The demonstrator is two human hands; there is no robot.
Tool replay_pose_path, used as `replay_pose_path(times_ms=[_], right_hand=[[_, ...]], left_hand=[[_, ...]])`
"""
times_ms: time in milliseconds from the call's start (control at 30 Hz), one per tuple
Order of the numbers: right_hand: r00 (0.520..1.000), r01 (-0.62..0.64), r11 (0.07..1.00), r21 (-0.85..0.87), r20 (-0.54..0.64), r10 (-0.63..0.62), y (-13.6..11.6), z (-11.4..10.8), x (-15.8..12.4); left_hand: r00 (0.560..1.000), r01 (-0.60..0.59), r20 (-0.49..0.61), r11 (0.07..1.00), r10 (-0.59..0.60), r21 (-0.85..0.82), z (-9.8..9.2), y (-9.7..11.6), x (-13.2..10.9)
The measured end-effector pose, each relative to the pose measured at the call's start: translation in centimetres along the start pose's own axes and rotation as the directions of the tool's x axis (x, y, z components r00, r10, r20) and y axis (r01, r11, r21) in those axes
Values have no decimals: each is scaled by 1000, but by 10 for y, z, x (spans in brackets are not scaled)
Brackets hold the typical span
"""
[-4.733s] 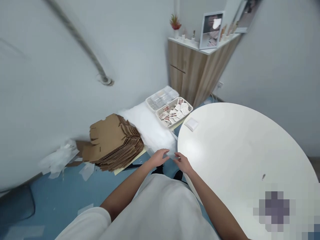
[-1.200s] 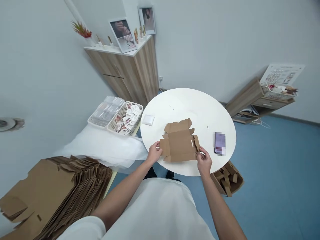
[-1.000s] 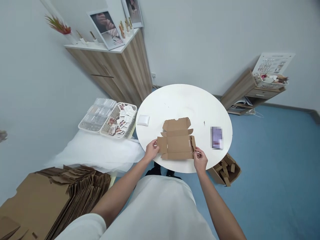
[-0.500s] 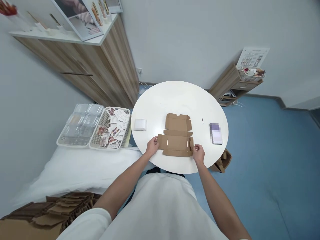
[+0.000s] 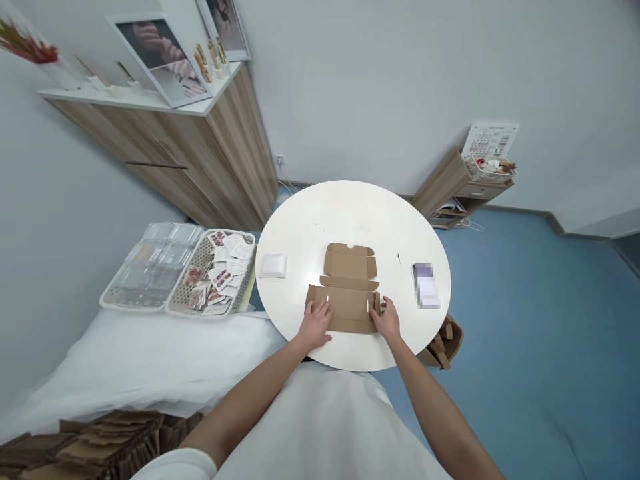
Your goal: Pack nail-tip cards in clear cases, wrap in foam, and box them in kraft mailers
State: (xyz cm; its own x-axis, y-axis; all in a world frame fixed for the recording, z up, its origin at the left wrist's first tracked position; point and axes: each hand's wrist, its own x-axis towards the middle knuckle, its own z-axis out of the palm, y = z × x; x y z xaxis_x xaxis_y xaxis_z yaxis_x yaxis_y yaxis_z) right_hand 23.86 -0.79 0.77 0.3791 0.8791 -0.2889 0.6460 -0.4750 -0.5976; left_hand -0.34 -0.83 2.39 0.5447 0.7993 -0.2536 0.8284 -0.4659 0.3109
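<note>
A flat, unfolded brown cardboard box blank (image 5: 349, 283) lies on the round white table (image 5: 350, 220). My left hand (image 5: 316, 325) rests flat on its near left part, fingers spread. My right hand (image 5: 387, 320) presses on its near right flap, fingers stretched forward. Neither hand lifts the blank off the table.
A small white packet (image 5: 273, 265) lies left on the table, a phone (image 5: 425, 285) to the right. Two trays (image 5: 200, 280) with cards and clear cases sit on a white-covered surface at left. A stack of cardboard blanks (image 5: 85, 447) lies bottom left; a box of scraps (image 5: 443, 343) stands under the table's right edge.
Earlier both hands were down by the cardboard stack. Then they held the blank by its side flaps; now they lie flat on its near part, pressing it down on the table.
</note>
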Motion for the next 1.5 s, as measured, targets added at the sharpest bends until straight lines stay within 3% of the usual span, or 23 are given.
replay_pose_path(times_ms=[167,267,367,500,667,800,1033,1167,1267,1367,1433,1500], right_hand=[[988,-41,999,32,147,36,14,-17,14],[988,13,1000,-18,151,-10,20,-25,24],[993,112,990,-81,36,-109,10,-32,39],[973,199,978,65,111,-205,-16,-31,72],[960,10,954,298,265,-93,-38,-17,112],[948,1,951,309,301,-99,-38,-6,123],[950,42,952,304,281,-132,-34,-9,108],[923,111,961,253,332,-194,-31,-17,93],[898,178,977,117,387,-210,-31,-24,82],[916,328,937,-119,281,-285,-32,-30,66],[870,486,827,-283,246,-427,-31,-33,52],[728,683,636,-360,400,-556,-29,-32,37]], left_hand=[[998,61,-29,998,-60,26,8,15,7],[997,67,-48,997,-65,29,11,21,8],[998,55,-40,998,-54,26,12,28,10],[997,76,-13,997,-76,14,14,38,10],[988,139,-69,990,-138,10,11,40,9],[972,226,-72,974,-223,34,6,37,14],[966,247,-101,963,-237,108,-5,32,31],[968,248,-70,956,-240,159,-7,29,37],[974,228,-31,958,-226,177,-7,27,40],[977,213,-15,961,-214,176,-8,24,41],[977,209,-6,963,-211,171,-8,22,42],[979,204,-9,965,-206,166,-8,21,42]])
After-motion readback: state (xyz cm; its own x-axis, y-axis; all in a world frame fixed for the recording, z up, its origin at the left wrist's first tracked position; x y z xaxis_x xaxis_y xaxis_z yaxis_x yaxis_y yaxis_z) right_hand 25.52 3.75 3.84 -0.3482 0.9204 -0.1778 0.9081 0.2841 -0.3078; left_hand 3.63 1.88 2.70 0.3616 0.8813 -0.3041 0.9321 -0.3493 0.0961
